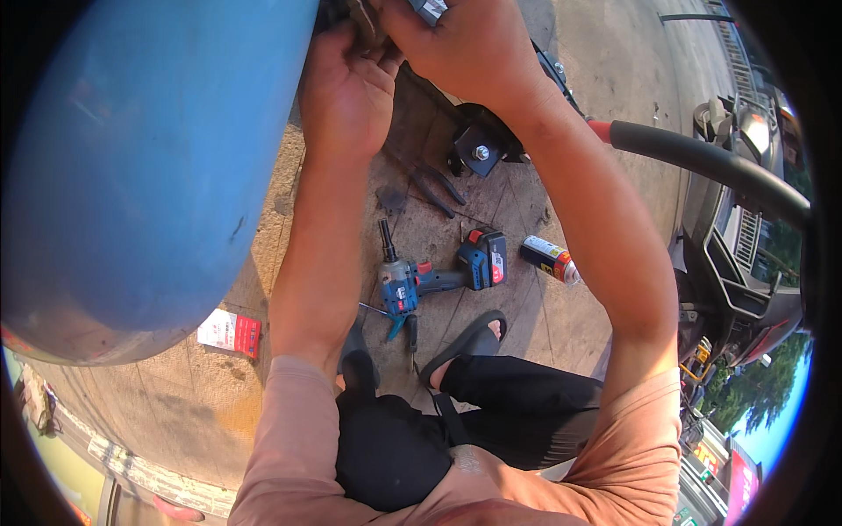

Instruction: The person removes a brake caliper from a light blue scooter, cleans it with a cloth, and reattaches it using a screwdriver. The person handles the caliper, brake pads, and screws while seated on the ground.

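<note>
Working at a brownish metal piece (367, 24) by the upper edge, just beside a big blue shell (132, 175), with part of the spot cut off from view. Appears to grip the piece in the curled fingers of the left hand (346, 92). Bends the right hand (469, 53) over the same place, near a shiny bit (430, 9); cannot tell whether pinching or merely touching.

Could drop the piece onto the paving (210, 386) through a slack fingertip hold. Could also scrape knuckles or mark the blue finish, owing to the tight space between shell and fingers. Might knock the right forearm on the black bracket (474, 140) with its bolt, on account of reaching past so closely.

Farther down, might lose a dropped part among the pliers (428, 190) and the blue cordless wrench (402, 285). Could kick the wrench with a careless shift of the sandal (481, 333), set so near, or send the spray can (548, 257), lying on its side, rolling off with a nudge. Well apart, near the shell's lower end, at little apparent risk: a red-and-white packet (230, 333).
</note>
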Available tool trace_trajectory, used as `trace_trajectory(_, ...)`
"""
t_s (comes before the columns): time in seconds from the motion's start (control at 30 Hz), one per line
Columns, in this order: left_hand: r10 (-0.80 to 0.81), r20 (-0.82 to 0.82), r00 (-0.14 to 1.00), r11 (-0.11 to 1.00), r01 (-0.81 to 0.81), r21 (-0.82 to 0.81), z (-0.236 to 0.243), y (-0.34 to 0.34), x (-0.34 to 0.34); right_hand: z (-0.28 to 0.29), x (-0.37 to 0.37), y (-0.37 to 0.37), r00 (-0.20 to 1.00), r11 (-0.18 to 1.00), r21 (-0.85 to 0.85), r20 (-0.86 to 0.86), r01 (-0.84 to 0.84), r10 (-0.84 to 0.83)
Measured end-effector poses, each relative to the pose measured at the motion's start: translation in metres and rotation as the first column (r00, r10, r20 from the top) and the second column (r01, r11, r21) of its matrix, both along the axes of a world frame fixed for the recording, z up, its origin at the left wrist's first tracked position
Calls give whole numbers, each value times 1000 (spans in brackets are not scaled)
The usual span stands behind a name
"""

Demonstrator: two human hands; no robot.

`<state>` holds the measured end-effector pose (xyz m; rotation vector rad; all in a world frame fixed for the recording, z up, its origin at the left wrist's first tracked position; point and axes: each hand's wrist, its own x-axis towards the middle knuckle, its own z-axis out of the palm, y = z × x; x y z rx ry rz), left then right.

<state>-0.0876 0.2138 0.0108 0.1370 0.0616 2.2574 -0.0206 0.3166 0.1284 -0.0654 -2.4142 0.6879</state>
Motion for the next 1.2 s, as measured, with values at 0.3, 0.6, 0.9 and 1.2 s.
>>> trace_trajectory(0.3, 121, -95, 988, 987, -130, -92, 16, 8, 10, 8, -6, -8, 1000, 996, -85, -29, 4, -6)
trace_trajectory(0.6, 118, -169, 979, 986, -136, -96, 11, 5, 12, 37, 1, -17, 966, 988, -131, 254, 83, -48)
trace_trajectory(0.9, 96, -233, 968, 969, -144, -201, 14, 6, 12, 82, -14, -21, 843, 987, 101, 514, 125, -159)
trace_trajectory(1.2, 78, -93, 993, 963, -100, -252, 18, 10, 9, 80, -4, -24, 864, 981, -53, 485, 184, -136)
